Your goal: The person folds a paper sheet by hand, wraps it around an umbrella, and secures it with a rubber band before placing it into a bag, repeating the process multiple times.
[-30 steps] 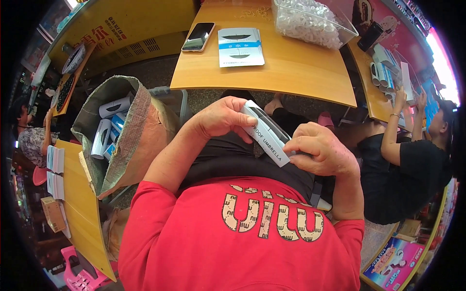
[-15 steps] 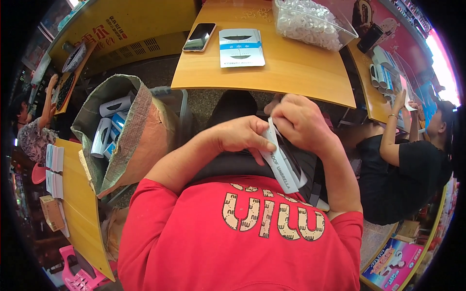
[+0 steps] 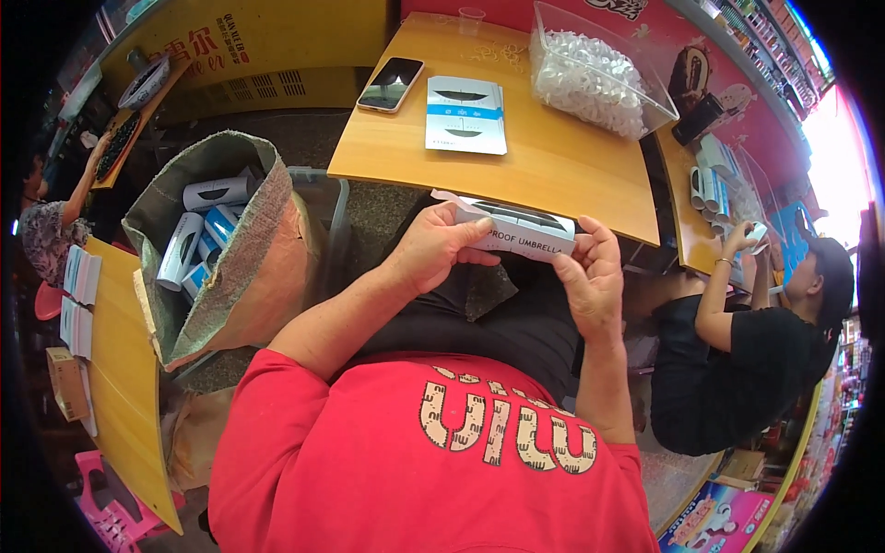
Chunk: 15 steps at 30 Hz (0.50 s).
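Observation:
Between my two hands is a white printed card sleeve (image 3: pixel 530 241), level and lengthwise, curled so that a dark picture shows on its upper side. My left hand (image 3: pixel 438 247) is closed on its left end, thumb on the front, where a loose edge sticks up. The right end is pinched by the thumb and fingers of my right hand (image 3: pixel 592 272). Both hands are just off the near edge of the wooden table (image 3: pixel 387 152). On that table lies a stack of flat printed cards (image 3: pixel 466 134) with a blue band across it.
A phone (image 3: pixel 392 85), a clear cup (image 3: pixel 471 20) and a clear bin (image 3: pixel 604 88) of white rings stand on the table. At left an open woven sack (image 3: pixel 277 276) holds several rolled sleeves (image 3: pixel 180 253). A co-worker in black (image 3: pixel 737 369) sits at right, handling a white piece.
The sleeve has turned from steeply slanted to level and moved up toward the table edge. My right hand has shifted from its upper end to its right end.

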Each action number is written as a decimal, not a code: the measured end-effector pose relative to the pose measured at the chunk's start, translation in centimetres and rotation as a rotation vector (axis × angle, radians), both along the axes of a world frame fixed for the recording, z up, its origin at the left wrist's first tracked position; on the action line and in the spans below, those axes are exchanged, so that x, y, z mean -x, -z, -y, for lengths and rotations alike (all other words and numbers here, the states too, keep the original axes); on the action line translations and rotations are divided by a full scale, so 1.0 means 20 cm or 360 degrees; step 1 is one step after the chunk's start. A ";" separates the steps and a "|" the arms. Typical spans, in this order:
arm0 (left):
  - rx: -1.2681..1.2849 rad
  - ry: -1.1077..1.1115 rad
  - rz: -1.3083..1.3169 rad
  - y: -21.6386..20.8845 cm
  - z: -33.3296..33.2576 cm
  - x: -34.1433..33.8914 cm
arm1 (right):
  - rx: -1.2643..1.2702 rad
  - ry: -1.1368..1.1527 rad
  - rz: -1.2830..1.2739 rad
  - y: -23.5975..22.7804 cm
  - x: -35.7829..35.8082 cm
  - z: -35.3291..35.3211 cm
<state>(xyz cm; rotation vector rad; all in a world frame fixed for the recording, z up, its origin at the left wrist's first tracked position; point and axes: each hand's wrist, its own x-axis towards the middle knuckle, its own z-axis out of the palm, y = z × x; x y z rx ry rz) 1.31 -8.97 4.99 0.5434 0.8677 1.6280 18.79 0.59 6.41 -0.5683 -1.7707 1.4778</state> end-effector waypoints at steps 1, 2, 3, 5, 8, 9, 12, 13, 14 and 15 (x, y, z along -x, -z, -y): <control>-0.0040 -0.0043 -0.0063 0.01 -0.01 -0.02 | -0.0008 -0.0001 0.0002 0.00 0.02 0.02; -0.0078 -0.0085 -0.0128 0.02 -0.01 -0.04 | -0.0220 0.0151 0.0117 0.00 0.04 0.04; -0.0082 -0.0086 -0.0130 0.03 -0.01 -0.06 | -0.0430 0.0303 0.0229 0.00 0.06 0.06; -0.0239 -0.0151 -0.0443 0.04 -0.01 -0.10 | -0.0449 0.0401 0.0271 0.02 0.10 0.05; -0.0244 -0.0148 -0.0511 0.02 0.00 -0.12 | -0.0674 0.0563 0.0293 0.02 0.11 0.04; -0.0208 -0.0130 -0.0514 0.02 0.00 -0.12 | -0.0378 0.0454 0.0102 0.02 0.11 0.04; -0.0133 -0.0030 -0.0249 0.02 0.01 -0.10 | -0.0174 0.0342 0.0112 -0.02 0.06 -0.01; -0.0103 0.0025 -0.0137 0.02 0.01 -0.09 | -0.0265 0.0341 0.0310 -0.03 0.04 -0.03; -0.0101 0.0020 -0.0134 0.02 0.01 -0.08 | -0.0228 0.0243 0.0269 -0.04 0.04 -0.04; -0.0072 0.0005 -0.0087 0.03 0.01 -0.07 | -0.0229 0.0239 0.0269 -0.05 0.04 -0.05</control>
